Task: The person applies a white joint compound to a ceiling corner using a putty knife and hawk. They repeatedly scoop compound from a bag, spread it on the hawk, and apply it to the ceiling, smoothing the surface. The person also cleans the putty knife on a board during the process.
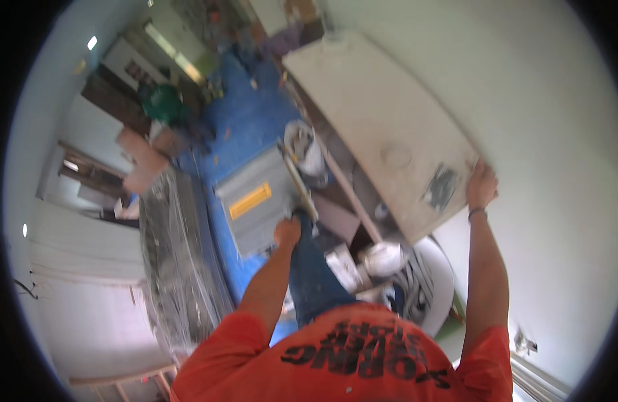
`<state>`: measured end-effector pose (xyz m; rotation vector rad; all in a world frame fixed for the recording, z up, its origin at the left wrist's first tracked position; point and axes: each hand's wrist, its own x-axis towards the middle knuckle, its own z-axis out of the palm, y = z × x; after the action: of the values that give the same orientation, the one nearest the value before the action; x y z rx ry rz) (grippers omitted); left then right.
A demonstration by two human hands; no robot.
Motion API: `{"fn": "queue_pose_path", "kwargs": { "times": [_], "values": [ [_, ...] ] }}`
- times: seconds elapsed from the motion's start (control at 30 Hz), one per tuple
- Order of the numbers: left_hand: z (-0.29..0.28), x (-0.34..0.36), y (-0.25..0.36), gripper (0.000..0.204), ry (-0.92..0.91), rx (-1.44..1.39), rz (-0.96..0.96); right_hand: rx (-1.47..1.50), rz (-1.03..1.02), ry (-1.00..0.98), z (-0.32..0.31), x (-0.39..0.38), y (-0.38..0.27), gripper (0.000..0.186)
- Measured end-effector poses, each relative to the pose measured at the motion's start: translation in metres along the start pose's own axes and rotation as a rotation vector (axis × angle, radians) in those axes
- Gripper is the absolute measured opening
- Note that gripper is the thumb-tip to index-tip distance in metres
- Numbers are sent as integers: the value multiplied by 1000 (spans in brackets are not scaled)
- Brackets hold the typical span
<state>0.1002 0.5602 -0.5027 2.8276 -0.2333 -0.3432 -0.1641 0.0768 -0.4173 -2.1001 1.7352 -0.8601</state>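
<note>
My left hand (pixel 287 231) is closed at the near right edge of a flat grey case (pixel 259 194) with a yellow strip on its face. Motion blur hides exactly how the fingers grip it. Out to the right, my right hand (pixel 482 185) curls over the near corner of a long, stained, off-white tabletop (pixel 362 107) beside the wall. A dark square patch (pixel 442 187) and a faint ring mark show on that surface, close to this hand.
Beneath the tabletop stand a white bucket (pixel 312 157), a white bag (pixel 381 258) and a round white tub (pixel 442 278) holding grey hose-like coils. At left is a plastic-wrapped bulky item (pixel 178 261). Blue sheeting (pixel 249 127) covers the floor, with boxes farther off.
</note>
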Motion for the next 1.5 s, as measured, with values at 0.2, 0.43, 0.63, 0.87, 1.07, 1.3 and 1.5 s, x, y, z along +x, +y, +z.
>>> {"fn": "queue_pose_path", "kwargs": {
  "times": [0.2, 0.43, 0.63, 0.87, 1.07, 1.3, 1.5],
  "values": [
    [43, -19, -127, 79, -81, -368, -42, -22, 61, -47, -3, 3, -5, 61],
    [84, -208, -282, 49, -621, -39, 19, -6, 73, -64, -1, 3, -7, 62],
    [102, -322, -299, 49, -835, -405, -612, -28, 65, -122, -8, 1, -11, 65],
    [80, -259, -232, 58, -495, -764, -575, 347, -227, 109, -21, -68, 55, 51],
    [20, -207, -120, 81, -669, -1105, -574, 29, -356, -675, -47, -306, 224, 50],
    [25, -166, -54, 107, -366, -785, -181, -83, 564, -1692, -113, -417, 334, 65],
    [51, -97, -4, 112, -279, -660, 0, 234, 901, -1643, -152, -405, 314, 68]
  ]
}}
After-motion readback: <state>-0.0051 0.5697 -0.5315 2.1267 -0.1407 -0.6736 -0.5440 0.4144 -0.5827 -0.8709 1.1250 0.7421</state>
